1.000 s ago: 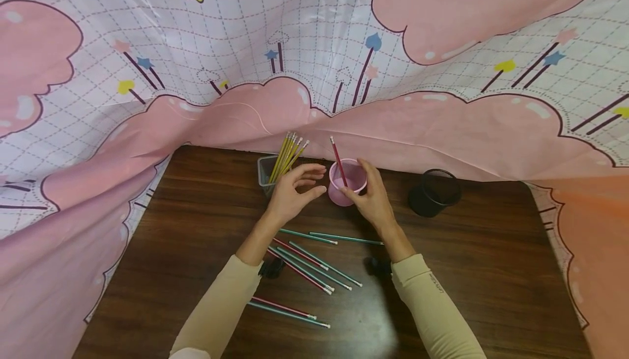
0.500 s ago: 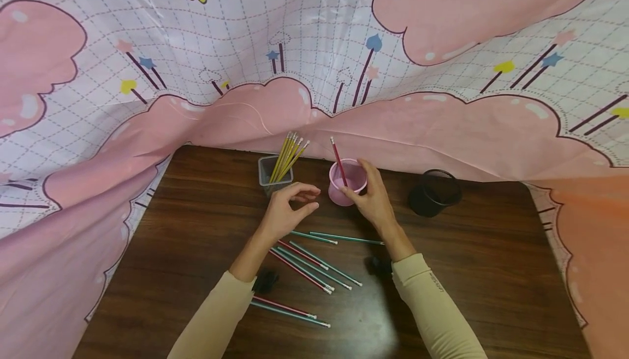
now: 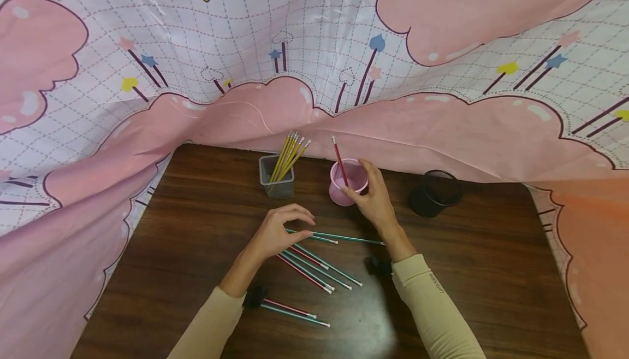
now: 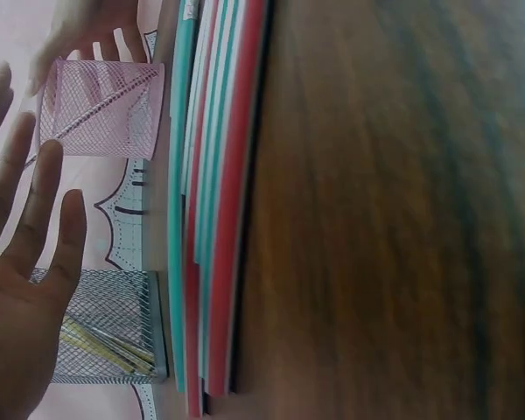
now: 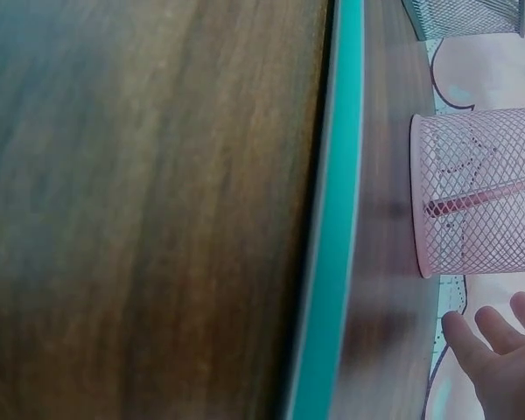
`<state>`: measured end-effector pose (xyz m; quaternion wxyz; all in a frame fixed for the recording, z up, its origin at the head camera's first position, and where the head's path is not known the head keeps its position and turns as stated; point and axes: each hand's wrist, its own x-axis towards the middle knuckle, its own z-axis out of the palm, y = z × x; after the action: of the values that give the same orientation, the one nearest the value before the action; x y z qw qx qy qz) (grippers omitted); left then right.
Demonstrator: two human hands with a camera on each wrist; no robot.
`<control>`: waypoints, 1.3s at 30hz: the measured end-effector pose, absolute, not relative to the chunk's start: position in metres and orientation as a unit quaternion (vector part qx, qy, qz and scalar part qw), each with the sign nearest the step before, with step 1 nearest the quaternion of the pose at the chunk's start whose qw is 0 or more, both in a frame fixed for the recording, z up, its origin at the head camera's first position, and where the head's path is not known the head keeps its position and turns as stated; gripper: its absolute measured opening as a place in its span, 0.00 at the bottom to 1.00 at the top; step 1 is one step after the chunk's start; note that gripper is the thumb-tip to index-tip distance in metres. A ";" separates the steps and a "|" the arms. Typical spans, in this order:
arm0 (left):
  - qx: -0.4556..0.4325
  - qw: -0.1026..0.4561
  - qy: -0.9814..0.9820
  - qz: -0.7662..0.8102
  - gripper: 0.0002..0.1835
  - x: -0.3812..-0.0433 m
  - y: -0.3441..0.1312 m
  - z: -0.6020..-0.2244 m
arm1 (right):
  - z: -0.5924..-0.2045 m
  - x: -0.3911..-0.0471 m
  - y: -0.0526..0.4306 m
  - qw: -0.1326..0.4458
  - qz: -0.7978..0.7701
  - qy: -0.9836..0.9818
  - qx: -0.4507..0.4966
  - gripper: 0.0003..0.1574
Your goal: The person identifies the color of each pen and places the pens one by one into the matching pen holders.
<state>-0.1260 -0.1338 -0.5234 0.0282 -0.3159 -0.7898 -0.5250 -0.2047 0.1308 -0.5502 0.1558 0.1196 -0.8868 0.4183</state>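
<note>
My right hand (image 3: 373,198) grips the side of a pink mesh pencil cup (image 3: 339,196), thumb at its near rim and fingers round the far side. One red pencil (image 3: 338,154) leans in that cup, eraser end up. My left hand (image 3: 272,233) holds nothing; its fingers are loosely bent above the far ends of loose pencils. Among these lie a teal pencil (image 3: 344,275) and a red pencil (image 4: 234,219), several in all, erasers mostly toward the right. In the right wrist view, another teal pencil (image 5: 337,219) crosses close to the camera.
At the back left stands a square grey mesh holder (image 3: 281,189) with several yellow pencils (image 3: 282,159). A black mesh cup (image 3: 426,201) stands to the right of the pink one. Printed cloth (image 3: 314,96) hangs behind the dark wooden table (image 3: 472,271).
My left hand has drawn back toward me, from beside the pink cup and grey holder to above the loose pencils. The right hand, cup and red pencil have stayed put.
</note>
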 end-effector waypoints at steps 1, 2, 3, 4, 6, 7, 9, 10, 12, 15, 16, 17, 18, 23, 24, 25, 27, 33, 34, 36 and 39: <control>-0.315 0.021 -0.795 -0.518 0.11 -0.126 -0.135 -0.528 | -0.550 -0.205 0.131 0.156 0.419 -0.886 0.121 0.51; -0.316 0.014 -0.799 -0.512 0.11 -0.127 -0.137 -0.532 | -0.551 -0.204 0.131 0.155 0.420 -0.886 0.123 0.51; -0.318 0.006 -0.802 -0.506 0.10 -0.127 -0.139 -0.535 | -0.551 -0.204 0.131 0.155 0.420 -0.885 0.125 0.51; -0.321 0.000 -0.803 -0.502 0.10 -0.127 -0.140 -0.537 | -0.551 -0.204 0.131 0.155 0.420 -0.885 0.125 0.51; -0.330 -0.011 -0.805 -0.492 0.11 -0.126 -0.142 -0.541 | -0.551 -0.204 0.131 0.155 0.419 -0.886 0.125 0.51; -0.335 -0.015 -0.808 -0.484 0.10 -0.126 -0.143 -0.543 | -0.551 -0.204 0.131 0.156 0.418 -0.886 0.124 0.51; -0.347 -0.020 -0.815 -0.464 0.09 -0.125 -0.145 -0.546 | -0.550 -0.204 0.132 0.156 0.418 -0.886 0.122 0.51; -0.351 -0.022 -0.820 -0.450 0.08 -0.124 -0.145 -0.546 | -0.550 -0.204 0.132 0.156 0.418 -0.887 0.122 0.51; -0.360 -0.024 -0.833 -0.419 0.07 -0.123 -0.146 -0.549 | -0.549 -0.204 0.131 0.157 0.416 -0.887 0.123 0.51; -0.378 -0.021 -0.849 -0.368 0.05 -0.123 -0.147 -0.550 | -0.548 -0.205 0.132 0.159 0.416 -0.887 0.123 0.51; -0.384 -0.020 -0.854 -0.351 0.05 -0.123 -0.148 -0.551 | -0.548 -0.205 0.131 0.159 0.417 -0.886 0.122 0.51; -0.388 -0.019 -0.858 -0.336 0.05 -0.123 -0.148 -0.553 | -0.548 -0.204 0.132 0.158 0.417 -0.887 0.121 0.51; -0.393 -0.019 -0.860 -0.324 0.05 -0.123 -0.148 -0.554 | -0.548 -0.204 0.132 0.156 0.418 -0.887 0.120 0.51; -0.404 -0.016 -0.869 -0.284 0.04 -0.123 -0.148 -0.559 | -0.549 -0.202 0.132 0.149 0.419 -0.888 0.118 0.51; -0.406 -0.013 -0.870 -0.279 0.04 -0.123 -0.148 -0.560 | -0.548 -0.202 0.132 0.151 0.419 -0.887 0.119 0.51; -0.406 -0.012 -0.871 -0.275 0.04 -0.123 -0.147 -0.561 | -0.549 -0.203 0.132 0.152 0.421 -0.886 0.120 0.51; -0.409 -0.010 -0.872 -0.269 0.04 -0.123 -0.147 -0.563 | -0.549 -0.204 0.132 0.156 0.421 -0.885 0.122 0.51; -0.415 -0.003 -0.871 -0.262 0.06 -0.124 -0.149 -0.568 | -0.548 -0.204 0.132 0.153 0.413 -0.890 0.120 0.52; -0.416 -0.001 -0.871 -0.262 0.06 -0.124 -0.149 -0.569 | -0.549 -0.204 0.133 0.152 0.413 -0.890 0.119 0.52; -0.417 0.000 -0.869 -0.264 0.06 -0.124 -0.150 -0.569 | -0.549 -0.203 0.133 0.152 0.413 -0.890 0.118 0.52; -0.415 0.001 -0.869 -0.269 0.05 -0.123 -0.151 -0.570 | -0.551 -0.203 0.132 0.152 0.414 -0.889 0.120 0.52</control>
<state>-0.1229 -0.1506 -0.5702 0.0010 -0.4153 -0.8690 -0.2689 -0.2033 0.1324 -0.5509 0.1515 0.1204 -0.8894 0.4142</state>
